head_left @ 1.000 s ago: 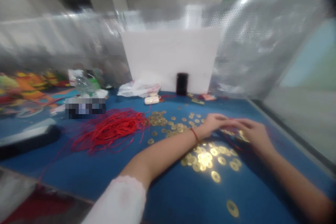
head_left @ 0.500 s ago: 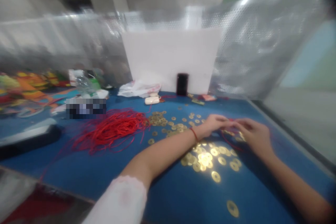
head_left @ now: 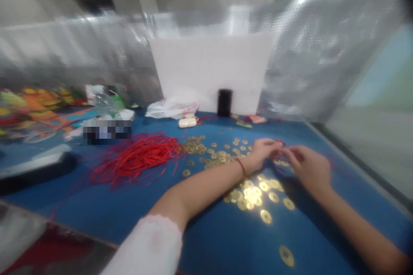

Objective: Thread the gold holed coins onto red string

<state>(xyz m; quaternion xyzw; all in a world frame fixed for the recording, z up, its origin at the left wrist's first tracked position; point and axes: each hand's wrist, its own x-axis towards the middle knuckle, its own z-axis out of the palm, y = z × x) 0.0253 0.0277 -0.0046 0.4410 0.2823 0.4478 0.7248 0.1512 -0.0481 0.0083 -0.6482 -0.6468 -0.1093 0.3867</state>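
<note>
My left hand (head_left: 263,151), with a red string round its wrist, pinches a thin red cord (head_left: 279,141) at the right side of the table. Close against it, the fingers of my right hand (head_left: 309,165) are pressed together on the same cord. Part of the cord hangs in a loop under the hands, and blur hides the fingertips. Below them lie many gold coins (head_left: 253,196) with holes in the middle. More coins (head_left: 195,144) are spread farther back. One single coin (head_left: 286,256) lies near the front.
A heap of red cords (head_left: 146,154) covers the left middle of the blue table (head_left: 206,240). Behind stand a black phone (head_left: 224,102) against a white board (head_left: 213,64), a white case (head_left: 187,123) and a plastic bag (head_left: 172,108). A bottle (head_left: 103,102) and a dark device (head_left: 38,167) are at left.
Both hands have stayed in nearly the same place. The fingers have shifted slightly around the cord, my left fingertips turning a little upward with a bit of red showing above them.
</note>
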